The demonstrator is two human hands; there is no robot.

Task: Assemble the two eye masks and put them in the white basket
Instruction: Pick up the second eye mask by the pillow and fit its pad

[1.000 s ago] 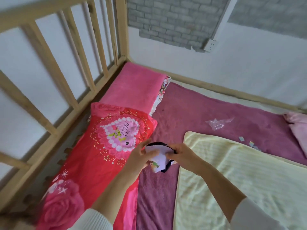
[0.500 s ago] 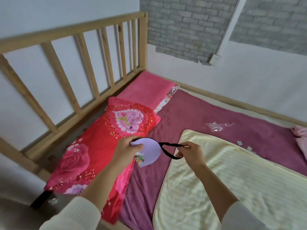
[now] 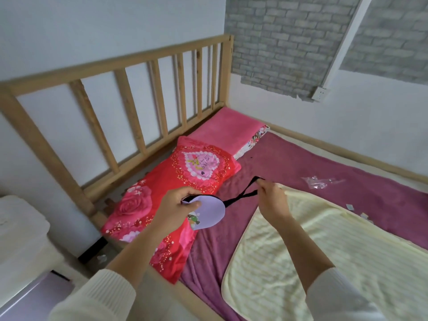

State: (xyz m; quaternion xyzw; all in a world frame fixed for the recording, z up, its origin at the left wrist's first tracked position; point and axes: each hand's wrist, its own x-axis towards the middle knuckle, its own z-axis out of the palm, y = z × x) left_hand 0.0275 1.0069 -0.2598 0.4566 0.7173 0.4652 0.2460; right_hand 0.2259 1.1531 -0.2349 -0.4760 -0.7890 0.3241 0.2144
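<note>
A lilac eye mask (image 3: 209, 213) with a small cartoon print and black edging hangs above the bed edge. My left hand (image 3: 177, 206) pinches its left end. A black elastic strap (image 3: 242, 196) runs up and right from the mask, and my right hand (image 3: 272, 199) holds it, pulled taut, with a loop sticking out past the fingers. A white basket-like container (image 3: 20, 230) stands at the far left, blurred. No second eye mask can be seen.
A red floral pillow (image 3: 176, 188) and a pink pillow (image 3: 228, 130) lie by the wooden headboard rail (image 3: 129, 107). A cream blanket (image 3: 324, 258) covers the purple sheet (image 3: 324, 167). An empty clear plastic bag (image 3: 318, 181) and small scraps (image 3: 349, 206) lie on the sheet.
The folded mask has been opened out. My right hand has drawn the black strap away to the right and up, stretching it. The view has swung left and back, showing the white container.
</note>
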